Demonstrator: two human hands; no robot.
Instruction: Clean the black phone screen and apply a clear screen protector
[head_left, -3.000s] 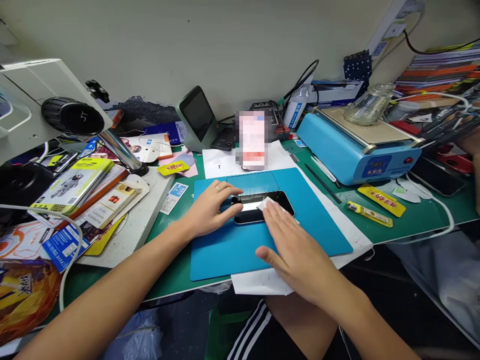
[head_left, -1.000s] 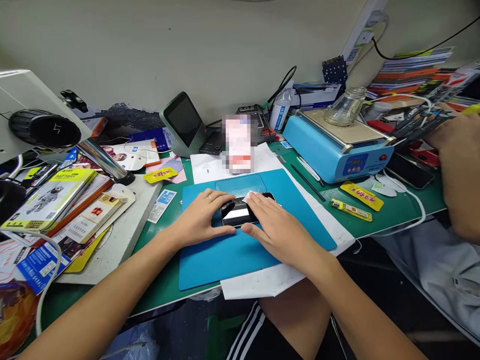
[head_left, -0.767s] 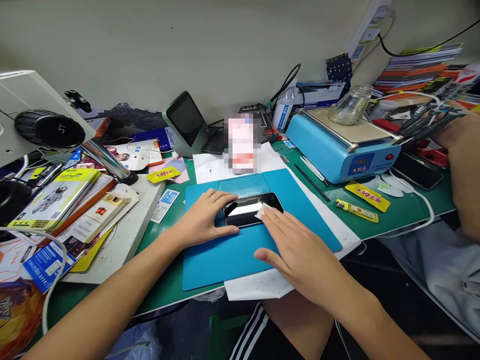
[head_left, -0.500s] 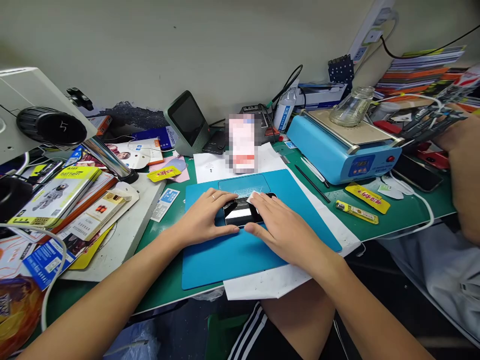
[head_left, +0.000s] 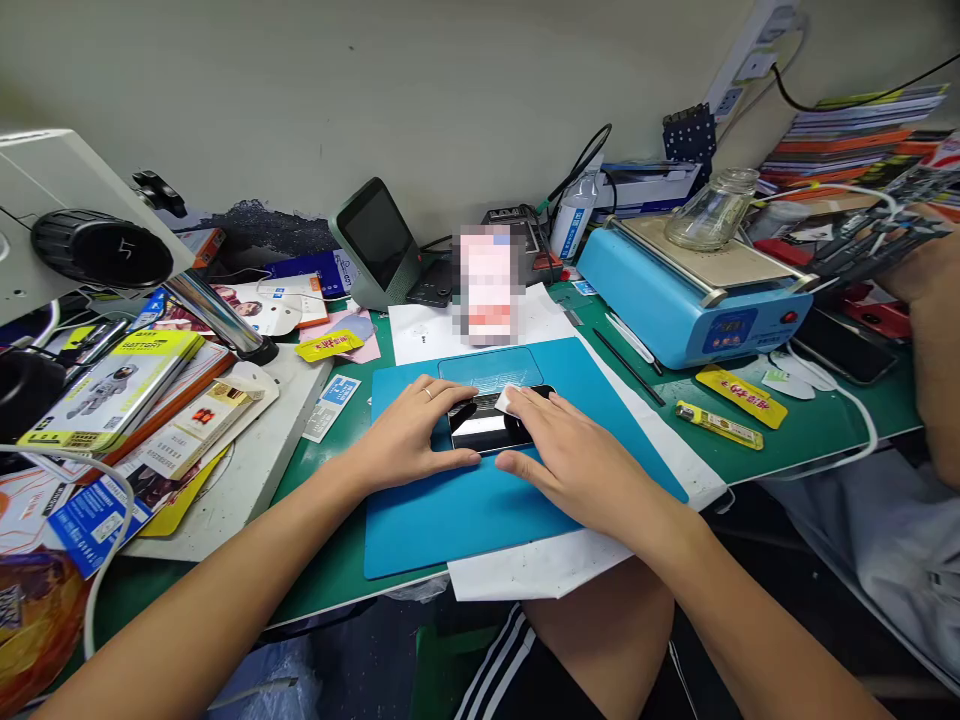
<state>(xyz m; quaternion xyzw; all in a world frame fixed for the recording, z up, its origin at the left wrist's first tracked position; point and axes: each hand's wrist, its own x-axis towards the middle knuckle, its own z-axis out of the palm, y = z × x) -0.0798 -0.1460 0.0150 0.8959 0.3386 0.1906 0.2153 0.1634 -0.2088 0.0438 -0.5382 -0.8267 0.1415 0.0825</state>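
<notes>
A dark, glossy smartphone [head_left: 491, 434] lies flat on a blue mat [head_left: 442, 530], its screen reflecting a bright light. My left hand [head_left: 405, 435] grips its left end, thumb along the near edge and fingers along the far edge. Under the fingertips of my right hand [head_left: 562, 450] is a small white wipe [head_left: 505, 399], pressed on the far side of the screen; the thumb sits by the near edge. My right hand hides the phone's right end. Just beyond the phone lies a clear rectangular screen protector or film [head_left: 487, 367].
A blue heating plate machine [head_left: 690, 305] with a glass jar [head_left: 712, 210] stands at right. At left are a microscope stand [head_left: 217, 310] and boxes [head_left: 120, 390]. A propped phone [head_left: 489, 285], its screen blurred, faces me. Another person's arm [head_left: 937, 340] shows at far right.
My right hand and the wipe have shifted very slightly on the screen. My left hand keeps its grip on the phone. The view has turned a little.
</notes>
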